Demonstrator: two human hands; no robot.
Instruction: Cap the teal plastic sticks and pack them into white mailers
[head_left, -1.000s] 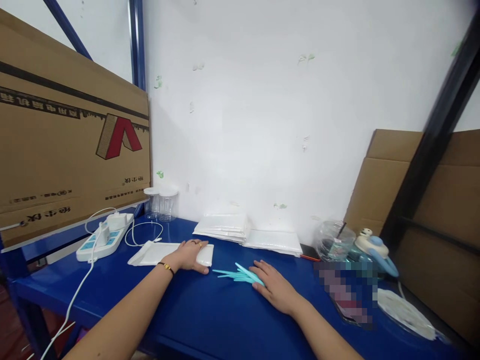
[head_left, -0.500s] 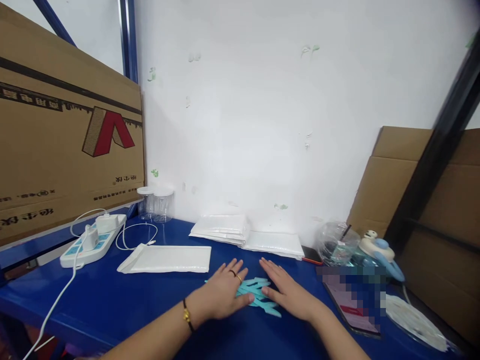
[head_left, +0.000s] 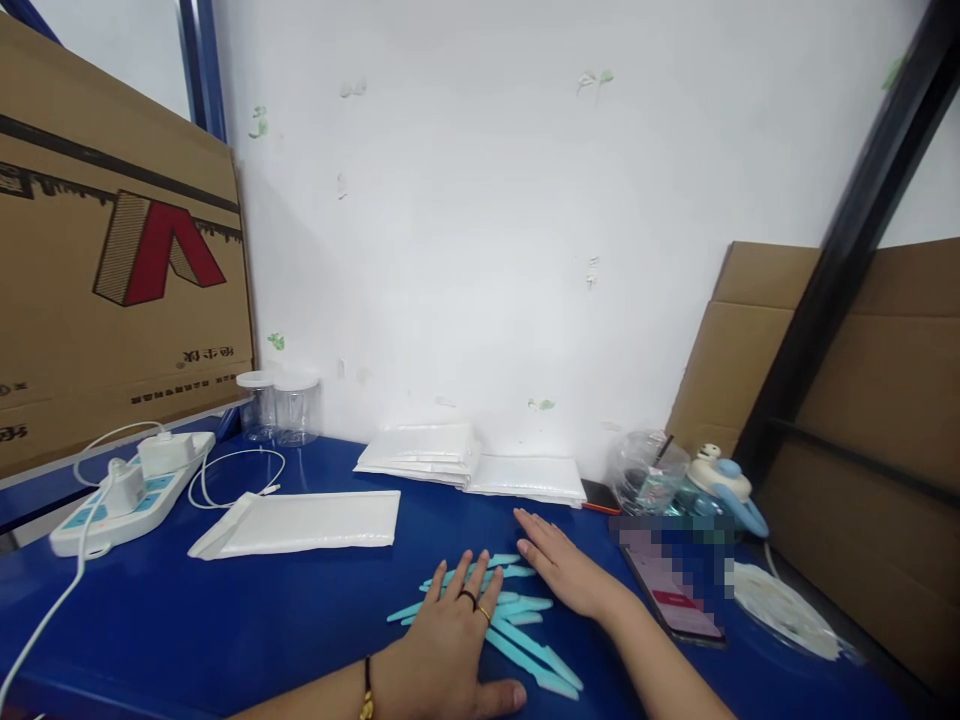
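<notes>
Several slim teal eyebrow razors (head_left: 534,655) lie fanned out in a loose pile on the blue table (head_left: 300,620). My left hand (head_left: 454,635) rests flat over the pile with its fingers spread, covering the middle of it. A ring and a dark band show on its fingers. Just right of the pile, my right hand (head_left: 566,567) is stretched out flat, palm down, and holds nothing. Its fingertips point toward the wall, and its edge is close to the razor ends.
A white padded mailer (head_left: 307,522) lies at left, with a stack of mailers (head_left: 420,450) by the wall. A power strip (head_left: 142,500), clear jars (head_left: 296,412), a phone (head_left: 675,590), a bagged cup (head_left: 649,470) and a plastic lid (head_left: 784,610) stand around the sides.
My left hand has moved nearer to me and onto the razors, which are now spread wider. My right hand stays flat at the right side. The view has shifted slightly right.
</notes>
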